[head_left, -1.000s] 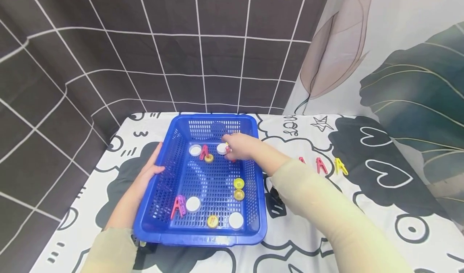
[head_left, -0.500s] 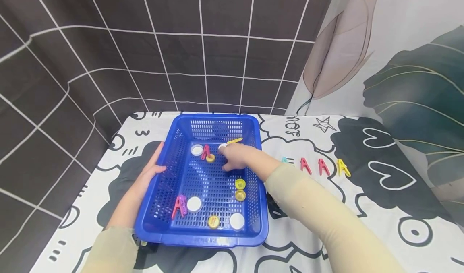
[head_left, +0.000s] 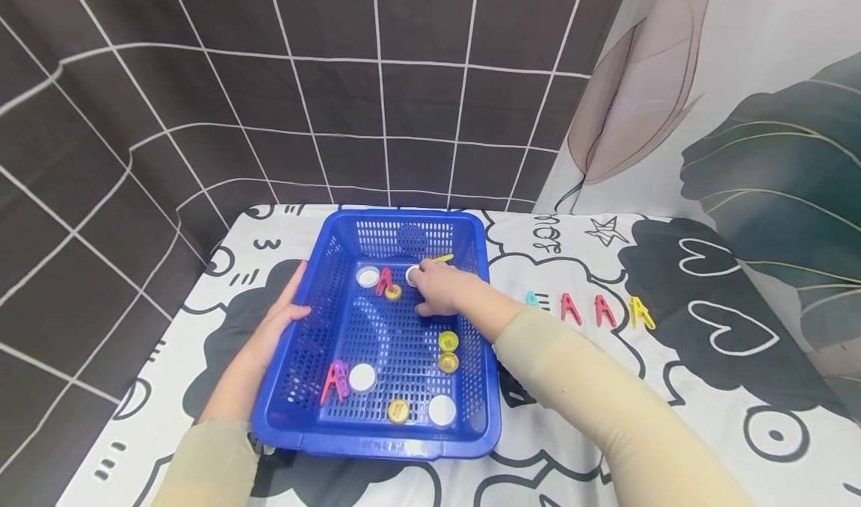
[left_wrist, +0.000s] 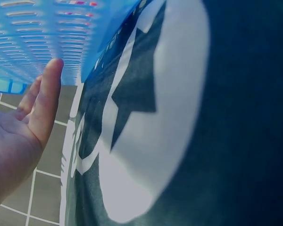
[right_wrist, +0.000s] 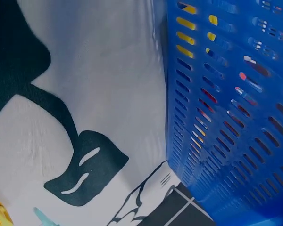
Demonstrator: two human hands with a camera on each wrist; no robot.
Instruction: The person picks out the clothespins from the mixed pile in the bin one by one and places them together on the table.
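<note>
A blue basket (head_left: 377, 446) sits by the far edge of the cloth-covered counter (head_left: 726, 387), nearer its far left corner than its far right. The left hand (head_left: 274, 327) lies relaxed against the basket's left side, fingers extended rather than curled round the rim.

The right hand (head_left: 444, 290) is down inside the basket's far right part, beside a white cap (head_left: 415, 274) that it partly covers. A yellow clip (head_left: 442, 258) shows just behind it (whether the fingers pinch anything cannot be told, since the right wrist view meets only the basket's outer wall). A red clip (head_left: 386, 281) touches a small yellow cap (head_left: 393, 292) farther left; near the basket's front left corner, a red clip and a purple clip (head_left: 343, 378) lie together.

4 more clips wait on the counter toward its right edge: 1 teal clip (head_left: 531, 298), 2 red and 1 yellow.

Trouble would most likely come from crowding: fingers working beside the white cap could nudge it or snag the yellow clip. The right forearm crosses the basket's right rim, so a careless lift might jog it, and the left hand's loose contact would probably do little to steady it.
</note>
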